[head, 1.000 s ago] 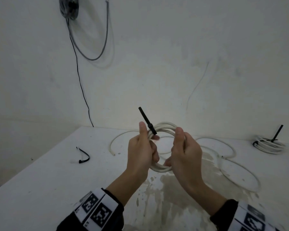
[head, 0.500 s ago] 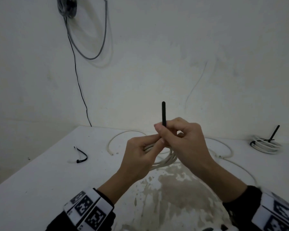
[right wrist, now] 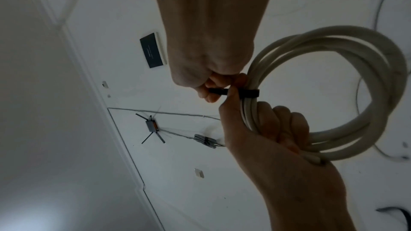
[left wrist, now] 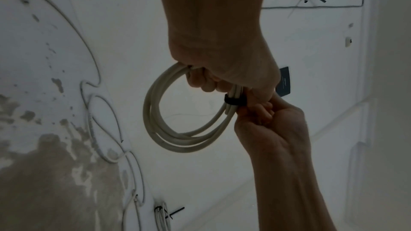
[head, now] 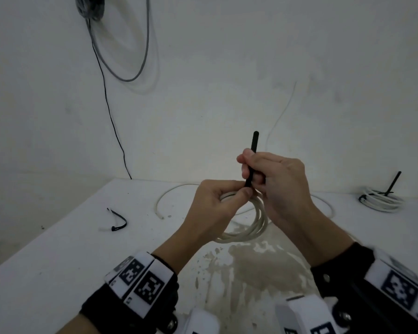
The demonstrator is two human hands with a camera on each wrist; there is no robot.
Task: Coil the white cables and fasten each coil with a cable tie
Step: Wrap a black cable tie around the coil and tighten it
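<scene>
Your left hand (head: 210, 203) grips the white coil (head: 256, 222), which hangs below it; your right hand (head: 275, 182) pinches the black cable tie (head: 252, 160) sticking up just above.

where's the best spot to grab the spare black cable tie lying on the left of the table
Probably the spare cable tie at its raised, arched middle, pinched from above. It lies bent on the table, so the curve seems to lift off the surface, while both ends rest flat and give the fingers less to catch.

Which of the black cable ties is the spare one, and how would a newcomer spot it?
Start at the white table and look to its left part. The loose black cable tie lies there alone, bent in a curve, touching no cable, unlike the two wrapped around coils.
</scene>
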